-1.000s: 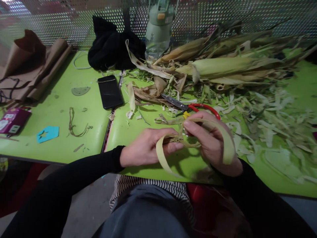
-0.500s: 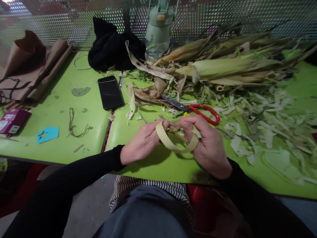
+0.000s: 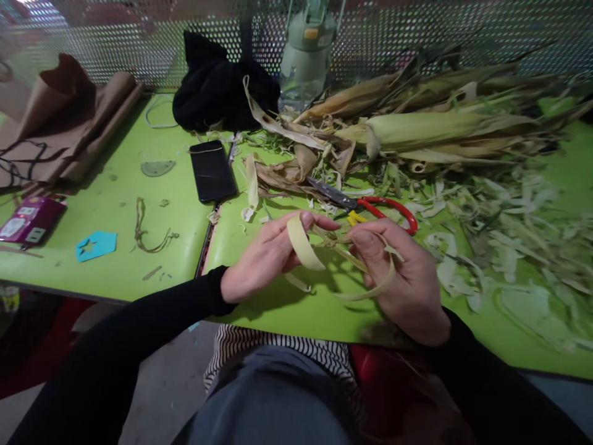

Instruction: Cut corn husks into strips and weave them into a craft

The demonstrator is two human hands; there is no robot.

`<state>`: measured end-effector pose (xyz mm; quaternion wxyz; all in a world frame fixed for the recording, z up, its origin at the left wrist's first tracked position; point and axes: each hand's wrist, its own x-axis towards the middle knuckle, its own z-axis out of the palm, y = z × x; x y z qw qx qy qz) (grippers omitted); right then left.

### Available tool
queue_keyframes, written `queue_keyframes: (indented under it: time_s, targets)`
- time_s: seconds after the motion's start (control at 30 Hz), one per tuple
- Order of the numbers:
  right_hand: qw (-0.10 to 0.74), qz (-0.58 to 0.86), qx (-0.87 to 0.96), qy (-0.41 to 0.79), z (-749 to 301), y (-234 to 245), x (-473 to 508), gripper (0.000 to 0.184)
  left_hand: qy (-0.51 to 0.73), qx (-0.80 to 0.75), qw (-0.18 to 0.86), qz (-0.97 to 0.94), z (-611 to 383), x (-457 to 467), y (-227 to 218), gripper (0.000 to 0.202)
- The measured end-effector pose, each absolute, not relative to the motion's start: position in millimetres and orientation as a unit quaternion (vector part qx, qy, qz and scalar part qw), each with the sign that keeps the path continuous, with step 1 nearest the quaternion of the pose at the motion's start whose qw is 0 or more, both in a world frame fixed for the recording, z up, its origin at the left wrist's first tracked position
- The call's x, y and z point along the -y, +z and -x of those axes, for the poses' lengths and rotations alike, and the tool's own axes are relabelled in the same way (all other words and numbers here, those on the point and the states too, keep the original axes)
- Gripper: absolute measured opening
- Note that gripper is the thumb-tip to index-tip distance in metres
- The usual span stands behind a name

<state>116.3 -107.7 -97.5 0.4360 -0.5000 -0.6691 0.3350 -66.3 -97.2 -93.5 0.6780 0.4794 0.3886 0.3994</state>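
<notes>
My left hand (image 3: 269, 254) is closed, its thumb pressing a pale, curled corn husk strip (image 3: 304, 245) against the fingers. Opposite it, my right hand (image 3: 402, 272) pinches more thin husk strips, one of which hangs below in a curved loop (image 3: 370, 292). A knotted or twisted part of the strips (image 3: 332, 241) runs between the two hands, just above the table. Whether all the strips join there I cannot tell. Scissors with red handles (image 3: 388, 209) lie just beyond my right hand, beside a small yellow thing (image 3: 356, 217) partly hidden by the fingers.
Corn husks (image 3: 426, 130) are heaped at the back right, with husk shreds (image 3: 509, 228) spread below. A phone (image 3: 213, 172), a bottle (image 3: 306, 62) and black cloth (image 3: 217, 93) stand or lie beyond my hands. Brown paper (image 3: 74, 117) and a purple box (image 3: 32, 220) are leftward.
My hands have moved apart, the right one going rightward. The husk loop between them has opened into separate curls, and the twisted middle part now shows. The whole view has shifted slightly.
</notes>
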Motion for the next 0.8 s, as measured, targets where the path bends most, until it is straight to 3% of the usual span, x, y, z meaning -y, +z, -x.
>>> queue_keyframes:
  time_s: [0.17,0.3,0.47,0.6,0.8]
  targets:
    - [0.434,0.504,0.672,0.325,-118.2,-99.6,101.9,0.024,0.358,-0.370,0.725,-0.457,71.6,86.7,-99.9,0.050]
    - [0.400,0.500,0.695,0.327,-121.5,-101.2,95.5,0.027,0.322,-0.371,0.703,-0.514,69.6,82.1,-103.0,0.038]
    - [0.400,0.505,0.723,0.248,-121.9,-98.0,95.4,0.023,0.351,-0.355,0.652,-0.571,66.4,83.4,-107.6,0.024]
    - [0.382,0.517,0.725,0.247,-121.0,-95.2,97.9,0.026,0.366,-0.365,0.628,-0.582,64.9,85.8,-105.8,0.027]
    - [0.417,0.516,0.682,0.308,-121.0,-97.4,99.7,0.033,0.365,-0.373,0.692,-0.499,61.9,89.0,-105.0,0.036]
